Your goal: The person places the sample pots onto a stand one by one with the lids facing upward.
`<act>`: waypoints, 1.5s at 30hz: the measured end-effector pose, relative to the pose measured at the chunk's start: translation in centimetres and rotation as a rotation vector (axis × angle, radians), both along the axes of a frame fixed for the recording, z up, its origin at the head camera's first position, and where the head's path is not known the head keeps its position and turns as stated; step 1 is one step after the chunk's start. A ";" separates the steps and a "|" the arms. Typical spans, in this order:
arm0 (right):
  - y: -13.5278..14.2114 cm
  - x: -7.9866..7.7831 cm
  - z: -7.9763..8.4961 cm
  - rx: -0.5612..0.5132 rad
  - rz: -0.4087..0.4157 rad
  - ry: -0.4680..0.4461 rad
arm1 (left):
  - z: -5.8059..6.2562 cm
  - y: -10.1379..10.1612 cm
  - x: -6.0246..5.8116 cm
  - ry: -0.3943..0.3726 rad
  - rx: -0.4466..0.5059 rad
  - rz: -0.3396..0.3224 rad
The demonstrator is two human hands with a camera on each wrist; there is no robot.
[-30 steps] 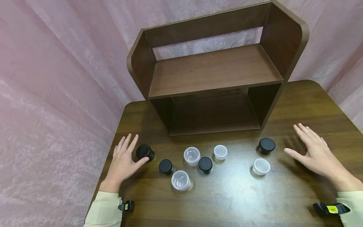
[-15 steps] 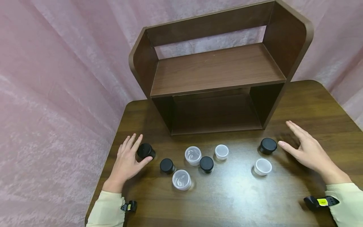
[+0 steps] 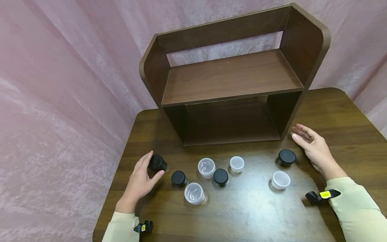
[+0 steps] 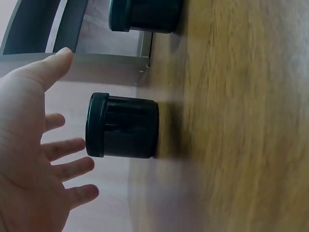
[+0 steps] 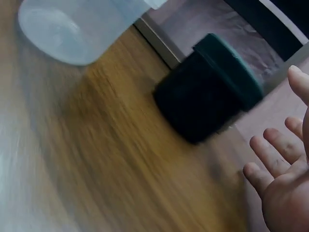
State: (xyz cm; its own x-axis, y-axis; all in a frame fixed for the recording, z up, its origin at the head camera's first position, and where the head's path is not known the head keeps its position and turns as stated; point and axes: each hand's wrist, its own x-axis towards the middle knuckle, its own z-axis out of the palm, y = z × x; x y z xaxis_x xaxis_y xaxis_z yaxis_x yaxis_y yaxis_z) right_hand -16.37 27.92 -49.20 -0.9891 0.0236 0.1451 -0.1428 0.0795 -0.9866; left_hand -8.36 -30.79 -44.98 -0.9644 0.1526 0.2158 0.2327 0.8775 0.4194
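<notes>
My left hand point(image 3: 140, 181) is beside a black lidded jar point(image 3: 158, 163) at the table's left, thumb and fingers spread either side of it. In the left wrist view that upright jar point(image 4: 128, 126) stands just beyond the relaxed fingers point(image 4: 72, 170), with a gap at the palm. My right hand point(image 3: 317, 149) hovers near the lower right corner of the shelf, fingers loosely bent and holding nothing. Nearest to it is another black-lidded jar point(image 3: 286, 157), seen dark and upright in the right wrist view. A clear jar with a white lid point(image 3: 280, 180) stands in front of that one.
A brown two-tier shelf point(image 3: 232, 75) stands at the back of the wooden table point(image 3: 242, 218). Across the middle are two larger clear jars point(image 3: 194, 194), a small white-lidded jar point(image 3: 237, 164) and two small black-lidded jars point(image 3: 221, 177). Pink curtain point(image 3: 60, 134) hangs behind.
My right hand has moved left and away from me, toward the shelf's corner. The left hand has shifted slightly right and turned, its fingers drawing together beside the black jar.
</notes>
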 end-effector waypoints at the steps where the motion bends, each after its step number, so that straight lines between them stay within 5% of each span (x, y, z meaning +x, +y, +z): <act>1: -0.2 -0.2 -0.2 -0.066 0.016 -0.008 | -0.2 0.0 0.0 -0.007 0.019 0.000; 6: -1.0 -0.8 -0.7 -0.177 0.039 -0.076 | -0.6 0.0 -0.1 -0.030 0.077 0.014; 21: -3.3 -2.3 -0.9 0.162 -0.144 -0.191 | -0.9 -0.2 -1.4 -0.072 0.104 0.062; 34: -3.2 -2.0 -1.0 0.107 -0.189 -0.150 | -1.2 0.2 -1.7 -0.126 0.119 0.084; 45: -3.2 -1.9 -0.9 0.156 -0.155 -0.189 | 0.2 1.5 -1.5 -0.046 0.143 0.086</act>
